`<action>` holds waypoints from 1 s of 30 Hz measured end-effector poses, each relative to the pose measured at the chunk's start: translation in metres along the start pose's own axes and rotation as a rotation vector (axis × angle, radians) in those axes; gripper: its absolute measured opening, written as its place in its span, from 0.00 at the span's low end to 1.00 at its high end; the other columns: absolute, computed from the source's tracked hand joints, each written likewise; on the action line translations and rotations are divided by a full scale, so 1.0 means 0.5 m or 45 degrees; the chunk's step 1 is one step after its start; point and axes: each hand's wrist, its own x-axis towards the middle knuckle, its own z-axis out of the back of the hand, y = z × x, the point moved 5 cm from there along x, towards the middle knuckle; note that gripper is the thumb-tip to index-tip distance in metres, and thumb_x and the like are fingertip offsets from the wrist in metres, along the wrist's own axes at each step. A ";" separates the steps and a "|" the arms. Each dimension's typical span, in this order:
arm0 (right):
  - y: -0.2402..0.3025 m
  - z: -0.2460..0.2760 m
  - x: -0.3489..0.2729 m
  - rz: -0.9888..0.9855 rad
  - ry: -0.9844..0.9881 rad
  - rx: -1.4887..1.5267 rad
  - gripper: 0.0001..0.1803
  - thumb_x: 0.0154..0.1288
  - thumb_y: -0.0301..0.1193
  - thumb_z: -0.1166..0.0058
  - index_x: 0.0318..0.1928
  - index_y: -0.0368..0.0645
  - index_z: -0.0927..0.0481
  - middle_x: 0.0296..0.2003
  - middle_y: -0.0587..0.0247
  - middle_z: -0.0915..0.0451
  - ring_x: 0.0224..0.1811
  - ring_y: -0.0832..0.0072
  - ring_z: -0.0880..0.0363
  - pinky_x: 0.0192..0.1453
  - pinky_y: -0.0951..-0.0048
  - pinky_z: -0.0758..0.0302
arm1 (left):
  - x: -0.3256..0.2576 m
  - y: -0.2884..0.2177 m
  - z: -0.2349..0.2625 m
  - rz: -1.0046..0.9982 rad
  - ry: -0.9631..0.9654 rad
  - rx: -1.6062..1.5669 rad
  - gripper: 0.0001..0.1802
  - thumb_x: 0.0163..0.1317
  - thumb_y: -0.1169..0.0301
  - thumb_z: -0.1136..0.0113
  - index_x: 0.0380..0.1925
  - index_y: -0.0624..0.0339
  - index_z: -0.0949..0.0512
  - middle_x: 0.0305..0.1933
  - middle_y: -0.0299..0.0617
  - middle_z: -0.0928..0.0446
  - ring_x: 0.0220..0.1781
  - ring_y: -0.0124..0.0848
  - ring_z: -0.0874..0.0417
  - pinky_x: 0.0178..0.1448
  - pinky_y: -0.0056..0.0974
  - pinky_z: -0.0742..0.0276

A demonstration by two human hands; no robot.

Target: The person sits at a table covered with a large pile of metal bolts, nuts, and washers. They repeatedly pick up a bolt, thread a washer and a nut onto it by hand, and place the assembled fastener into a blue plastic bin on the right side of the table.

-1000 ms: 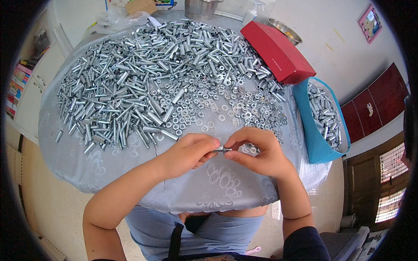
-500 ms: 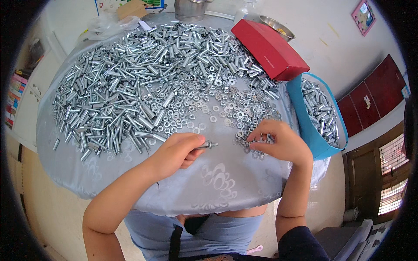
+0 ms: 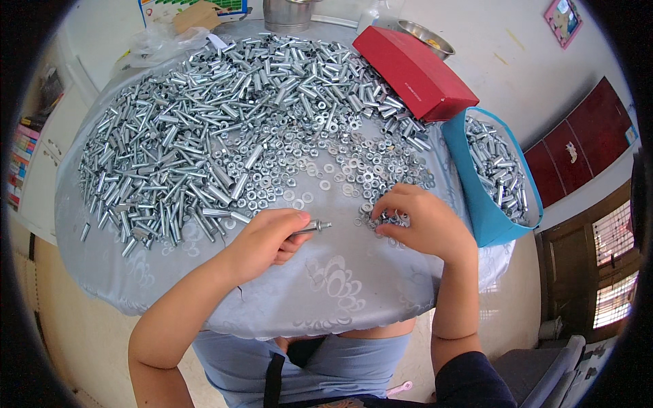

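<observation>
My left hand is closed around a metal bolt above the near part of the table. Its threaded end points right, with a collar, apparently a nut or washer, near the tip. Most of its length is hidden in the fingers. My right hand bends down at the near edge of a heap of nuts and washers. Its thumb and index finger are drawn nearly together among the small pieces; whatever is between them is too small to make out. Several loose washers lie between the hands and the heap.
A large heap of metal sleeves and bolts spreads over the cloth-covered table. At the right stands a blue fabric bin of metal parts. Behind it are a red box and a steel bowl. A metal pot stands at the back.
The whole view has shifted slightly. My right hand has moved a little left along the near edge of the nuts and washers. My left hand keeps its grip on the bolt.
</observation>
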 end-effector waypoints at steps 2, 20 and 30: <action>0.002 -0.003 0.002 0.008 0.025 0.013 0.10 0.47 0.26 0.39 0.34 0.41 0.21 0.29 0.60 0.26 0.34 0.66 0.26 0.38 0.69 0.28 | -0.002 -0.002 0.000 -0.014 -0.002 0.015 0.17 0.65 0.60 0.56 0.20 0.58 0.34 0.17 0.25 0.48 0.17 0.16 0.52 0.20 0.26 0.57; 0.016 0.007 0.005 0.083 -0.079 0.144 0.11 0.51 0.24 0.39 0.38 0.41 0.21 0.31 0.62 0.25 0.35 0.71 0.26 0.38 0.72 0.30 | -0.003 0.001 0.004 0.002 -0.017 0.044 0.17 0.65 0.60 0.56 0.21 0.58 0.33 0.17 0.25 0.46 0.17 0.16 0.50 0.20 0.26 0.56; 0.089 -0.016 0.018 0.325 -0.266 0.632 0.15 0.52 0.23 0.39 0.42 0.42 0.21 0.31 0.65 0.20 0.32 0.78 0.22 0.33 0.79 0.30 | -0.004 0.002 -0.004 -0.002 -0.008 0.058 0.15 0.63 0.60 0.52 0.21 0.55 0.32 0.19 0.24 0.42 0.20 0.15 0.46 0.22 0.24 0.52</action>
